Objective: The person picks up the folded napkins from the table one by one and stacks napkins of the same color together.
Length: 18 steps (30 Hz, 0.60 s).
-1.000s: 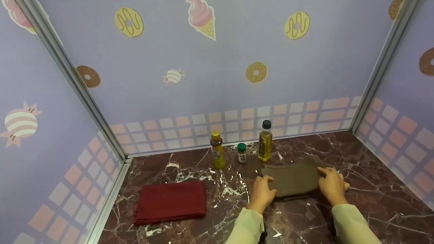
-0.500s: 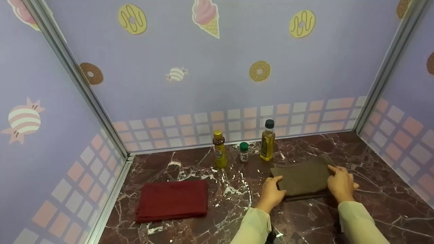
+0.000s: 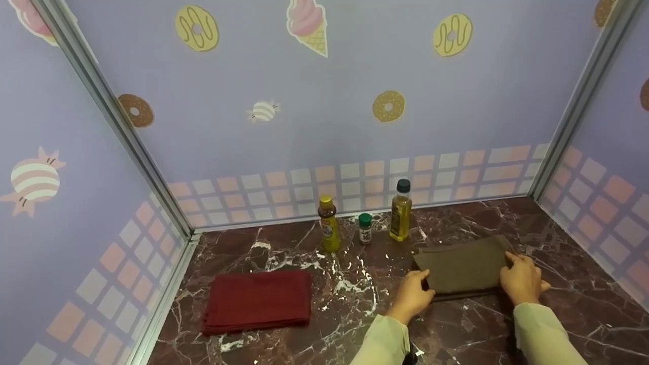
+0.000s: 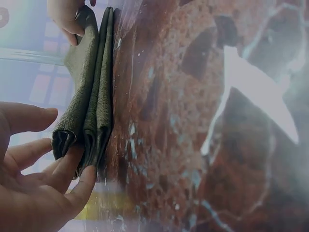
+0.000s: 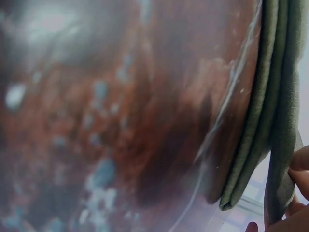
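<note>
A folded olive-brown cloth [image 3: 464, 266] lies on the right of the table, with my hands at its two short ends. In the left wrist view, the fingertips of my left hand [image 4: 46, 179] touch the folded layers at its left end, and the thumb stands apart from the fabric. My right hand [image 3: 522, 279] pinches the upper layer at the right end. The right wrist view has that top layer [image 5: 285, 121] raised off the layers below, with only part of the hand showing. A folded dark red cloth [image 3: 257, 300] lies at the left, apart from both hands.
Behind the cloths stand a yellow-capped bottle [image 3: 329, 230], a small green-capped jar [image 3: 365, 230] and a dark-capped oil bottle [image 3: 400, 215]. The marbled tabletop [image 3: 350, 314] meets patterned walls at the back and sides.
Both hands and the olive-brown cloth have shifted to the right across the table. The head view has turned slightly. The red cloth and the bottles stay in place.
</note>
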Motion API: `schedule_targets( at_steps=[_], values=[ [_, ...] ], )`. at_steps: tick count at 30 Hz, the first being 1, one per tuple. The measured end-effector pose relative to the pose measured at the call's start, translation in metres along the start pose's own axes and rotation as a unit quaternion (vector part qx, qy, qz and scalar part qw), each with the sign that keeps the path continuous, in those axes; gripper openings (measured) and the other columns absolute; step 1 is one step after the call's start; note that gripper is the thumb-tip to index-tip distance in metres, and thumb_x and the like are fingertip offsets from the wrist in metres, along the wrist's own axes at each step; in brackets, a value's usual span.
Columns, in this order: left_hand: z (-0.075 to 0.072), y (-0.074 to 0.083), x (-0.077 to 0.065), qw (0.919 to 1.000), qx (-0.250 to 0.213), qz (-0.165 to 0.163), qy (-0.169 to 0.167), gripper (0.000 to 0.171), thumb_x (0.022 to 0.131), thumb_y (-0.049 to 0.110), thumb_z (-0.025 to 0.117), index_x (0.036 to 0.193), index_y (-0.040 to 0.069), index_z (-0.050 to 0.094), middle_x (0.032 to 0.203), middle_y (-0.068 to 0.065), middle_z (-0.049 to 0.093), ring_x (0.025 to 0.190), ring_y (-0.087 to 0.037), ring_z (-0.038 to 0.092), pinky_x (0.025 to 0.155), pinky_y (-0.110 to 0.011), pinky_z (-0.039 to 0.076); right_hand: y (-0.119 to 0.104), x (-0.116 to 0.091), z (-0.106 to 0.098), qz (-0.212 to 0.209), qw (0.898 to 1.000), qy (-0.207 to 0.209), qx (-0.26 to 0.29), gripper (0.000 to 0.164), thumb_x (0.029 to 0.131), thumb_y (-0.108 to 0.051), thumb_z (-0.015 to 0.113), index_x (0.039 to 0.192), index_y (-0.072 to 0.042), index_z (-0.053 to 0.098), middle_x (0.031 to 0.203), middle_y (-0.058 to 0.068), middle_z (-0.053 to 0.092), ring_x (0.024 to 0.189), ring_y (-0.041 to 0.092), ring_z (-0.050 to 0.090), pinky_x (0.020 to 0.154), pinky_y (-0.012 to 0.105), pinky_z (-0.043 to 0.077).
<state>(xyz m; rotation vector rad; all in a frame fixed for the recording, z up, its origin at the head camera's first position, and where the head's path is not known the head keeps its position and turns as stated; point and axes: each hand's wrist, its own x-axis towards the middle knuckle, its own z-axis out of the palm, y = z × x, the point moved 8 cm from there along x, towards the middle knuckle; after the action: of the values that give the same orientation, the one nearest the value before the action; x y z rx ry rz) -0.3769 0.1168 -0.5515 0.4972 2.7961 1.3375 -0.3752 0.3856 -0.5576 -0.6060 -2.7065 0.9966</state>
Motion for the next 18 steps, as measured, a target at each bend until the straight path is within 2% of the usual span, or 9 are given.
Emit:
schedule_targets(
  at_steps=[4,11,18],
  values=[
    [0.003,-0.001,-0.004,0.9999,0.011,-0.002,-0.009,0.050,0.082,0.010,0.075,0.131,0.003,0.064,0.128,-0.012,0.060,0.121,-0.028,0.057,0.104,-0.034,0.044,0.007,-0.001,0.004,0.006,1.000,-0.015,-0.012,0.055,0.091,-0.008,0.044,0.145,0.004,0.043,0.147,0.034,0.030,0.124,0.059,0.031,0.091,0.072,0.018],
    [0.004,-0.004,-0.008,0.9993,-0.001,-0.028,-0.023,0.051,0.082,0.013,0.076,0.131,0.003,0.064,0.133,-0.012,0.054,0.126,-0.028,0.052,0.105,-0.031,0.042,0.012,-0.003,0.009,0.000,0.998,-0.052,-0.019,0.056,0.093,-0.013,0.043,0.147,0.004,0.038,0.147,0.037,0.024,0.126,0.063,0.023,0.091,0.078,0.013],
    [0.004,-0.008,-0.012,0.9990,0.001,-0.035,-0.028,0.056,0.081,0.014,0.079,0.134,0.004,0.062,0.131,-0.013,0.052,0.124,-0.027,0.052,0.103,-0.030,0.043,0.015,-0.004,0.014,0.014,0.996,-0.086,-0.027,0.058,0.096,-0.017,0.039,0.150,0.003,0.032,0.145,0.044,0.016,0.127,0.067,0.018,0.090,0.075,0.017]
  ],
)
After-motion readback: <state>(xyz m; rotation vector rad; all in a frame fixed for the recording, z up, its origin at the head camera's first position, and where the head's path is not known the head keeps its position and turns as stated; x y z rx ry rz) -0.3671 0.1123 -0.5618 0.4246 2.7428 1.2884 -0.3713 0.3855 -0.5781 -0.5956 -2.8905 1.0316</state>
